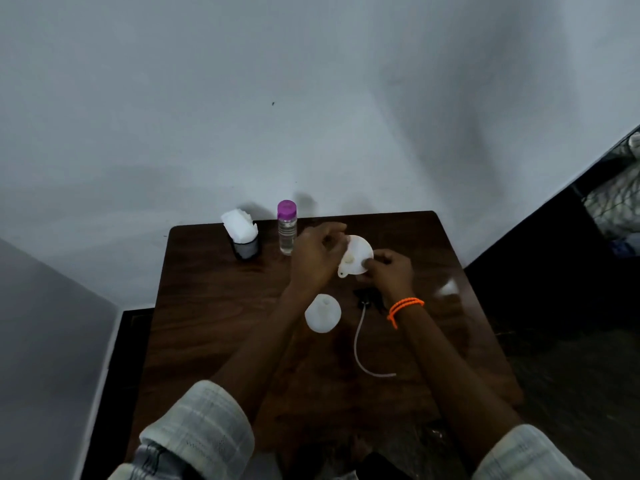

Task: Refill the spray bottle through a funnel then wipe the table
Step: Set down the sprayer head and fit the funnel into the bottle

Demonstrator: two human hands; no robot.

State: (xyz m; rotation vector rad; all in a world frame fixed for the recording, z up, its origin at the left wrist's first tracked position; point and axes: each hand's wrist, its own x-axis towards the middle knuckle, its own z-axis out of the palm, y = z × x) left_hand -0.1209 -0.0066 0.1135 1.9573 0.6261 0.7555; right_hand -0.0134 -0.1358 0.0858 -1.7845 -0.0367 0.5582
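Both of my hands are up at the far middle of the table point(214, 341), meeting on the white funnel point(358, 252). My right hand point(389, 268) pinches its near rim between thumb and fingers; my left hand point(317, 256) is curled against the funnel's left edge, fingers bent in, though whether it truly grips or only steadies I cannot tell from here. The funnel is tipped so its wide mouth faces me, its tab hanging at the lower left.

The spray bottle point(322, 313) stands open and upright nearer to me than the hands, just below my left wrist and slightly left of the funnel. So the move I judge to be coming is a pull back toward my body and a touch leftward, with the funnel turned spout-down over that neck. The left hand is the nearer one to the bottle (handy for steadying it).

Beside the bottle, to its right, the black sprayer head point(369, 299) lies on the wood with its dip tube point(362, 344) trailing toward me. Farther back stands the refill bottle with the purple cap point(287, 226), still capped, and left of it a holder of white tissues point(241, 233).
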